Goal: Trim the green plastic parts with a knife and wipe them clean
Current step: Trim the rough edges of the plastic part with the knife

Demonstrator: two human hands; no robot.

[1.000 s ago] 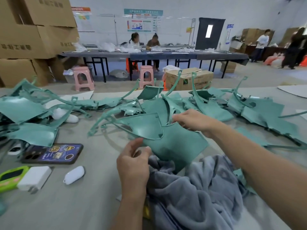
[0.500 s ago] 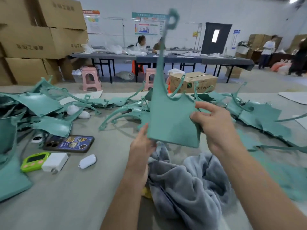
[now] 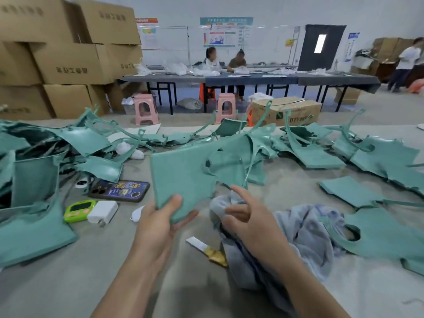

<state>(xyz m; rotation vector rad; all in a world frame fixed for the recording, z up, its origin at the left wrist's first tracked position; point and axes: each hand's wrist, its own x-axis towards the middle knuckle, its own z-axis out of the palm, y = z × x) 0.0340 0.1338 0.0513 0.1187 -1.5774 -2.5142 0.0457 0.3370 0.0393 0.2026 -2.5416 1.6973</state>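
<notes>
Our right hand point(image 3: 250, 223) has left the part point(image 3: 188, 173) and now bunches the cloth point(image 3: 305, 232), forefinger out; our left hand point(image 3: 160, 226) pinches the part's near corner above the table point(image 3: 68, 283); it looks light and bendy, so we'd hold it by its broad flat area.

Left hand point(image 3: 158, 223) pinches green part point(image 3: 183, 173), right hand point(image 3: 250, 223) holds grey cloth point(image 3: 305, 230).

bright, even indoor light, no hard glare. soft shadow on table point(image 3: 195, 294) just below left hand point(image 3: 158, 226) gripping green part point(image 3: 183, 173). right hand point(image 3: 247, 219) beside grip slightly motion-blurred. far behind grip, door window point(image 3: 319, 43) overexposed. wide-angle bending at edges; cardboard boxes point(image 3: 68, 63) lean.
</notes>
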